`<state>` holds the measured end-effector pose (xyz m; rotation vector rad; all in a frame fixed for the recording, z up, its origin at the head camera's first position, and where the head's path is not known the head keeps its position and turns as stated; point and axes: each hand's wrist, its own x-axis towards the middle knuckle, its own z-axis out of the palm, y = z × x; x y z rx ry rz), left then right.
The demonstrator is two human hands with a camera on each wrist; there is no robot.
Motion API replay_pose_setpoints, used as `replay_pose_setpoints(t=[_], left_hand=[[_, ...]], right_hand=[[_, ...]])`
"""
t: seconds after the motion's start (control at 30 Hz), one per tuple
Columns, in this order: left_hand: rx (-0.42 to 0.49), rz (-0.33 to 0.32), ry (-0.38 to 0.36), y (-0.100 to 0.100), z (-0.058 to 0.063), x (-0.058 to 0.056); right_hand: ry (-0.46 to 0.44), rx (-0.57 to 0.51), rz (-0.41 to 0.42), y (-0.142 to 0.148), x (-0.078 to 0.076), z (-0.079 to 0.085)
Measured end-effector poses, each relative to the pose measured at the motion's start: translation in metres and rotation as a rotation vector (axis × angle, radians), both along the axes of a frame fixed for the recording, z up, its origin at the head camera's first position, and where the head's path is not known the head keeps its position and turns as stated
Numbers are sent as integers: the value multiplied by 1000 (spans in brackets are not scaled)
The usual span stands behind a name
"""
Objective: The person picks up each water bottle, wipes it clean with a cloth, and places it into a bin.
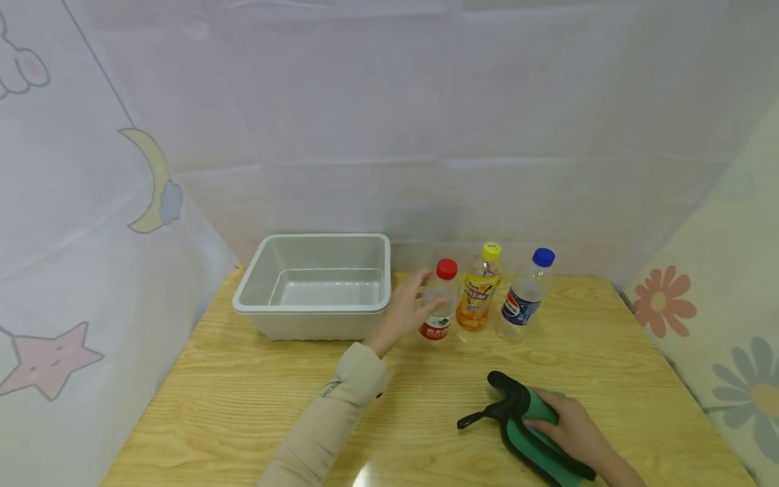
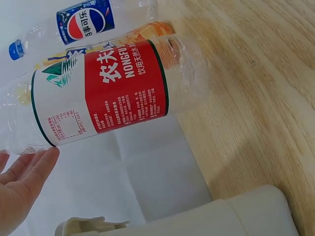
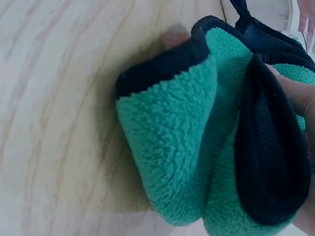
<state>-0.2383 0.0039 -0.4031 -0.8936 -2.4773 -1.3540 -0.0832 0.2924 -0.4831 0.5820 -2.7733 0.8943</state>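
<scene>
At the back of the table my left hand (image 1: 406,311) is spread beside a clear plastic bottle (image 1: 441,301) with a red cap and a red-and-white label. Its thumb overlaps the bottle's front in the head view. In the left wrist view, straight fingers (image 2: 37,169) come right up to the bottle's side below the label edge. Nearer the front right, my right hand (image 1: 569,426) grips a folded green fleecy cloth (image 1: 538,443) with black edging and a black hanging loop. The right wrist view shows the cloth (image 3: 167,132) bunched over the wood, fingers partly hidden behind its folds.
A light grey plastic basin (image 1: 328,319) stands left of the bottles. Just right of the red-capped bottle are a yellow-capped bottle (image 1: 477,301) of orange drink and a blue-capped clear bottle (image 1: 522,304). White printed sheets (image 1: 328,122) hang behind the wooden table (image 1: 231,399).
</scene>
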Motion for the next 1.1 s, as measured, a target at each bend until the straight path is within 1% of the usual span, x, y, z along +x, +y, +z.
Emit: replay_pose_setpoints(t=[0.17, 0.33, 0.4, 0.53, 0.67, 0.77, 0.87, 1.1], left_hand=[[31, -18, 4, -6, 1, 7], [48, -28, -14, -9, 1, 14], [52, -32, -16, -10, 0, 17], [59, -39, -4, -13, -3, 24], [79, -43, 11, -16, -5, 32], [99, -48, 21, -19, -5, 37], [107, -52, 23, -22, -7, 41], [120, -58, 27, -27, -9, 48]], right_hand=[[57, -58, 18, -2, -1, 2], [103, -147, 17, -6, -3, 5], [97, -173, 4, -7, -3, 7], [57, -210, -41, -9, -3, 12], [32, -225, -91, -12, -3, 16], [17, -243, -112, -16, -4, 18], [21, -270, -122, -19, -7, 20], [66, -346, -104, -27, -16, 29]])
